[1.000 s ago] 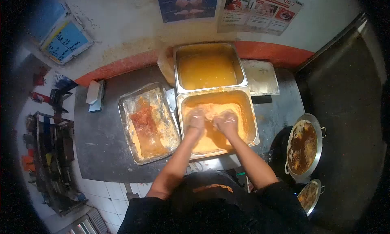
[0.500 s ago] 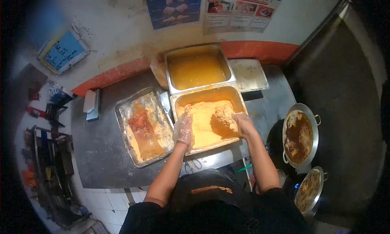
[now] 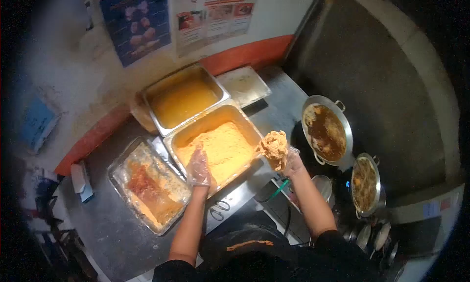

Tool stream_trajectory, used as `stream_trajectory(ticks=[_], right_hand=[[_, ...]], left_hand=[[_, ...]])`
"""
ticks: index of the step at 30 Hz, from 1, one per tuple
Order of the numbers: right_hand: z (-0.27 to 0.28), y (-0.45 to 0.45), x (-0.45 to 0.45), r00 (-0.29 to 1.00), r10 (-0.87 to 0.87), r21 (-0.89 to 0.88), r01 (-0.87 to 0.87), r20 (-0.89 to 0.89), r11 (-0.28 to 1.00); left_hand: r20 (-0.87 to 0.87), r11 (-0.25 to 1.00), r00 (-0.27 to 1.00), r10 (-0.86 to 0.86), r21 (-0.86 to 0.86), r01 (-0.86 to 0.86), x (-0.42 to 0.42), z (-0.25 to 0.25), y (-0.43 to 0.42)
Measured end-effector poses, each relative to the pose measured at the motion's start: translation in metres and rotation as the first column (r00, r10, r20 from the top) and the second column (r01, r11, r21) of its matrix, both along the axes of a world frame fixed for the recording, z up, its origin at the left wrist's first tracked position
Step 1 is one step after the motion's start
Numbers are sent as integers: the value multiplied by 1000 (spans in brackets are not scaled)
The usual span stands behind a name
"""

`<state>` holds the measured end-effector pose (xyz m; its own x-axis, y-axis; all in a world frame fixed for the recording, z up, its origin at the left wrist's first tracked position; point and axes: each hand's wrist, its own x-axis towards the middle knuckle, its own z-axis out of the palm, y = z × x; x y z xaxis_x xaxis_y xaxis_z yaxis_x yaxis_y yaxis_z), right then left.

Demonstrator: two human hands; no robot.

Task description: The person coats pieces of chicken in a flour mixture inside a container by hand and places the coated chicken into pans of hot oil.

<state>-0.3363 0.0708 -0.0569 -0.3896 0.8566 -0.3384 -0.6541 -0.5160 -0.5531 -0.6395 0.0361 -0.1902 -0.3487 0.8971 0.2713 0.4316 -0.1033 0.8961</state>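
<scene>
In the head view my right hand (image 3: 292, 163), in a clear plastic glove, holds a flour-coated piece of chicken (image 3: 274, 146) up beside the right rim of the breading pan. Craggy clumps of coating cover the piece. My left hand (image 3: 199, 168), also gloved and dusted with flour, is at the pan's near-left side with its fingers stretched out and nothing visible in them. Orange-tinted flour (image 3: 223, 147) lies heaped in the deep metal breading pan (image 3: 249, 119).
Behind stands a metal pan of yellowish liquid (image 3: 183, 103). To the left is a flour-smeared tray (image 3: 164, 228) holding reddish raw pieces (image 3: 142, 184). Two frying woks, one farther (image 3: 325, 127) and one nearer (image 3: 364, 184), sit at right. Scissors (image 3: 219, 210) lie at the table's front edge.
My right hand has lifted the coated chicken out of the flour and moved it right, past the pan's rim. My left hand stays by the pan. The view has turned toward the woks.
</scene>
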Motion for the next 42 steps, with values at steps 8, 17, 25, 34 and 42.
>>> stream_trajectory(ticks=[8,17,25,34,42], right_hand=[[57,-72,42,944,-327,209,330,-51,920],[70,-201,346,-267,-531,587,216,805,781],[43,-294,610,-694,272,259,558,667,788],[-46,-305,757,-558,486,98,718,673,690],[-50,-276,789,-541,515,188,788,665,586]], left_hand=[[185,1000,983,-12,-17,15,14,22,-6],[-59,993,991,-117,19,118,104,75,1],[-222,994,973,-67,-103,45,170,118,-14],[-387,963,922,-16,-255,-91,204,163,-34],[-482,929,876,7,-321,-185,203,191,-50]])
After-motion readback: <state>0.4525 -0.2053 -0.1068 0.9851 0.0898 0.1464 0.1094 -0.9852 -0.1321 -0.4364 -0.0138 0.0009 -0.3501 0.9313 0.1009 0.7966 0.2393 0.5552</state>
